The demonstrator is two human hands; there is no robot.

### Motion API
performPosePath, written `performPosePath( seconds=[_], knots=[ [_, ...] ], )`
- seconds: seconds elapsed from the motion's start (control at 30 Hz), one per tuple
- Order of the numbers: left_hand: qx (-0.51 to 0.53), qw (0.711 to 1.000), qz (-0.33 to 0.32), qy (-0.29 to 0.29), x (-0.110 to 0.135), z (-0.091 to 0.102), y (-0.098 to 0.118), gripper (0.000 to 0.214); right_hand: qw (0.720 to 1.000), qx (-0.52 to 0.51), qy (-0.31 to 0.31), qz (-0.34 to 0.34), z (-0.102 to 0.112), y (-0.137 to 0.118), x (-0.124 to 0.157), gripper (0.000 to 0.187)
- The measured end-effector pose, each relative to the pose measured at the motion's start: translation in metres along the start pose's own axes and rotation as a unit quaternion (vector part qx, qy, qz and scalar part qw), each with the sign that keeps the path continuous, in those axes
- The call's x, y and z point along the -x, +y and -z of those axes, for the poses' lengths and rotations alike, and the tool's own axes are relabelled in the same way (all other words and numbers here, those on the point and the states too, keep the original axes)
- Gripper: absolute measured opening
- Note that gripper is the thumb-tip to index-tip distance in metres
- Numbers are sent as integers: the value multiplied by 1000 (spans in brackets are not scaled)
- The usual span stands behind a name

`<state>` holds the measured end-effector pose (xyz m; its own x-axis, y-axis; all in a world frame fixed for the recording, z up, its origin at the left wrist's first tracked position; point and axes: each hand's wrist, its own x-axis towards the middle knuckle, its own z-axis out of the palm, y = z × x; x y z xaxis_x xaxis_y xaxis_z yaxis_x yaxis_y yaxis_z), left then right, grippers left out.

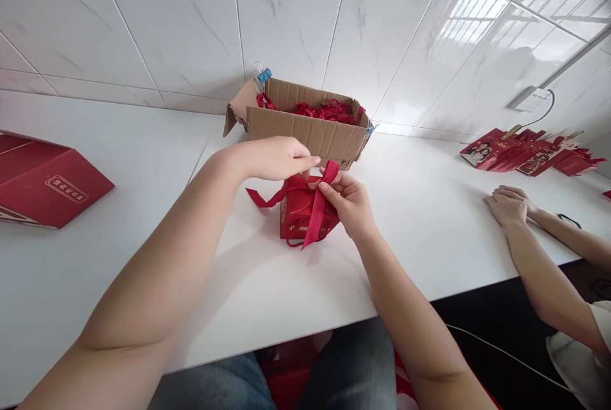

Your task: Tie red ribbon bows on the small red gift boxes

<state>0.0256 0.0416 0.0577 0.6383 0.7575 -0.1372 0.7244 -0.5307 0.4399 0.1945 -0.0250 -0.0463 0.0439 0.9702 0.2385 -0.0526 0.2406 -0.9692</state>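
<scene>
A small red gift box (291, 214) with gold print and a twisted red cord at its base stands on the white table in front of me. A red satin ribbon (314, 219) crosses its top, with one loop standing up, one tail hanging down the front and another stretching left. My right hand (352, 205) pinches the ribbon by the loop, between thumb and fingers. Over the back of the box, my left hand (279, 158) reaches in from the left, fingers extended and bent downward near the loop. Its lower fingertips are partly hidden; nothing shows in them.
Behind the gift box, a cardboard box (305, 130) with binder clips holds red ribbons (329, 111). A larger red box (57, 181) lies at left. Several red gift boxes (529, 152) stand at far right, near another person's folded hands (512, 205). A tiled wall (191, 21) bounds the table.
</scene>
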Motion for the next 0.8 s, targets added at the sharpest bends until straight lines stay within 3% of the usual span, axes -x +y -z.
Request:
performPosePath(
  seconds=[0.1, 0.3, 0.5, 0.7, 0.8],
  knots=[
    [-31, 996, -3, -86, 3, 2, -3, 30, 997, 56, 17, 45, 0, -1, 0, 22],
    [-54, 992, -7, -110, -4, -10, -2, 23, 995, 75, 46, 41, 3, -3, -1, 27],
    [-25, 989, -11, -146, -4, -10, -5, 16, 976, 198, 82, 40, 9, -2, -4, 29],
    [-27, 988, -13, -153, -2, -7, -5, 13, 971, 225, 47, 67, 13, -7, -3, 27],
    [-42, 986, -29, -156, 0, -4, -3, 13, 975, 202, -2, 96, 14, -9, -2, 23]
  ],
)
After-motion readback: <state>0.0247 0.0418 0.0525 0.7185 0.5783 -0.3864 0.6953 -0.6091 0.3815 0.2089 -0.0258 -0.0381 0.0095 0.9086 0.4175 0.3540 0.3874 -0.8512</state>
